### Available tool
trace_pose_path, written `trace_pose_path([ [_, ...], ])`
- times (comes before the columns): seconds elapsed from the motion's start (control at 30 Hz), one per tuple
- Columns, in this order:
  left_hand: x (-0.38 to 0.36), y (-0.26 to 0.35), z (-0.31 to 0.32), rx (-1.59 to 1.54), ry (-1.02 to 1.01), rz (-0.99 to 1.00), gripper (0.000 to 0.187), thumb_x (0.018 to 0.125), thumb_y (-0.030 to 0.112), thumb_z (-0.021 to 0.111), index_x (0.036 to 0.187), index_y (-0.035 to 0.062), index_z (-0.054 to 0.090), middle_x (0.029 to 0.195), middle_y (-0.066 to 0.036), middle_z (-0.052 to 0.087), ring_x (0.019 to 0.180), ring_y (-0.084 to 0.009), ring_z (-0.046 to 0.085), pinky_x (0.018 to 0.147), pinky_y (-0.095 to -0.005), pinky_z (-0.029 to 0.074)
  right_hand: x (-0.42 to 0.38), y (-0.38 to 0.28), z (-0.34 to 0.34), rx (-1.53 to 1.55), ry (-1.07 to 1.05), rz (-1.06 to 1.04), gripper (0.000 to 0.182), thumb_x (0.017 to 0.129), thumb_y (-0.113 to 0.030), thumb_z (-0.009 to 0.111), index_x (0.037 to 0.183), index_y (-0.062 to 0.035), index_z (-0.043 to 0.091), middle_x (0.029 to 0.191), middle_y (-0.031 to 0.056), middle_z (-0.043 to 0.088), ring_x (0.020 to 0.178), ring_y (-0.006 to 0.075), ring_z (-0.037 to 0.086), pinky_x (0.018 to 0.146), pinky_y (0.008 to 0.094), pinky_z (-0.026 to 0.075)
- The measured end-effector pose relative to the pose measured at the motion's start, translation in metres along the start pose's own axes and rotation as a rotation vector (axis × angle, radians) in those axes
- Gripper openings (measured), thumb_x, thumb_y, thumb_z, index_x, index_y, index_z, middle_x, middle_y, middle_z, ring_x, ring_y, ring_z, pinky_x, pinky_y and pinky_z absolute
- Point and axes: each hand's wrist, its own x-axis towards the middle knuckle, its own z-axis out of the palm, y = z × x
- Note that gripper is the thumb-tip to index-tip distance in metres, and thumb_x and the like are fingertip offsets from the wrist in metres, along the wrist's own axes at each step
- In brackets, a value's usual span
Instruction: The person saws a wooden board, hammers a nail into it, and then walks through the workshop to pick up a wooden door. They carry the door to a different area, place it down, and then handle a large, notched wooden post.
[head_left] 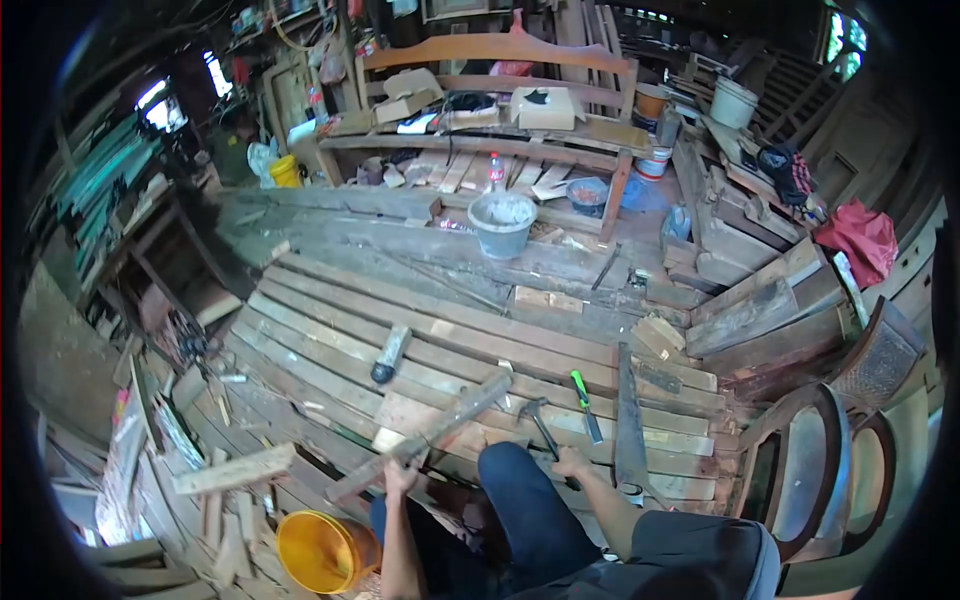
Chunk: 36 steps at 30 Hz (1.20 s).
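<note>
Wooden beam (452, 424) clasped in outstretched left hand (400, 475); right hand (572, 462) curled around hammer (545, 430).

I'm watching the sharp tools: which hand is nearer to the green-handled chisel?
Right. The right hand is just below the chisel in view; the left hand, on the wooden batten, is farther, to its left.

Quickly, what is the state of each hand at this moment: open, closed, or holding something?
Left hand: closed, holding a long, straight, weathered wooden bar.
Right hand: closed, holding a slim, dark claw-shaped hammer by its handle.
</note>
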Motion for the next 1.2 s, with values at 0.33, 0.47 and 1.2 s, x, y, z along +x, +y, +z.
trace_pose_path([
  [0.33, -0.063, 0.094, -0.186, -0.226, -0.233, -0.338, 0.036, 0.082, 0.022, 0.072, 0.108, -0.0004, 0.061, 0.086, -0.015, 0.067, 0.077, -0.0227, 0.066, 0.067, -0.0344, 0.053, -0.159, -0.02, -0.182, 0.59, -0.197, 0.263, 0.039, 0.085, -0.036, 0.062, 0.101, -0.0007, 0.063, 0.091, 0.0171, 0.07, 0.072, 0.0226, 0.069, 0.066, 0.0354, 0.055],
  [0.47, -0.111, 0.134, -0.253, -0.345, -0.487, -0.536, 0.033, 0.084, 0.023, 0.072, 0.106, 0.001, 0.06, 0.077, -0.01, 0.063, 0.063, -0.0182, 0.061, 0.049, -0.0304, 0.051, -0.232, 0.052, -0.148, 0.838, -0.31, 0.43, 0.038, 0.089, -0.035, 0.058, 0.105, 0.0, 0.061, 0.084, 0.014, 0.069, 0.066, 0.0217, 0.069, 0.055, 0.0309, 0.055],
  [1.2, -0.086, 0.173, -0.309, -0.547, -0.603, -0.768, 0.032, 0.092, 0.029, 0.052, 0.117, 0.0095, 0.055, 0.103, -0.009, 0.061, 0.067, -0.0204, 0.064, 0.046, -0.0299, 0.045, -0.423, 0.047, -0.261, 1.409, -0.071, 0.604, 0.028, 0.087, -0.023, 0.06, 0.107, -0.0041, 0.057, 0.083, 0.0169, 0.067, 0.06, 0.0293, 0.067, 0.047, 0.0402, 0.052],
])
